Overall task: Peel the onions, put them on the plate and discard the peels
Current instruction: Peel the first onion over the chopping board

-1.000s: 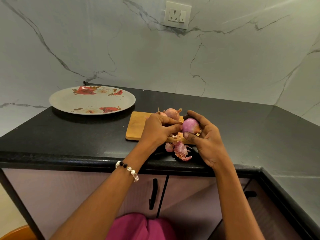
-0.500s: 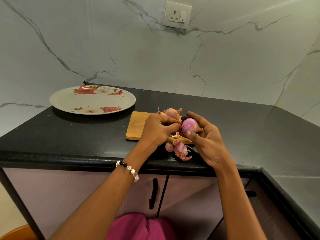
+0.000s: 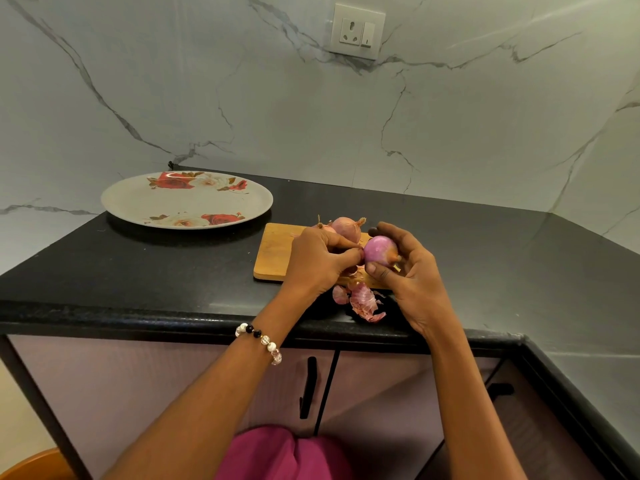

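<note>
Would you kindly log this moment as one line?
right hand holds onion | left hand pinches its skin | plate bare | peels on counter

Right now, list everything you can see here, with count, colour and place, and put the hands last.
plate: one, grey with red roses, back left of the counter, nothing on it
cutting board: one, light wood, mid counter
unpeeled onions: at least two, pinkish brown, on the board's far edge
peeled onion: one, purple, held above the board
peels: a small pile, pink, at the counter's front edge
counter: one, black
socket: one, white, on the marble wall
bracelet: one, white and black beads, left wrist
hands: left hand pinches at the peeled onion; right hand holds it
</note>
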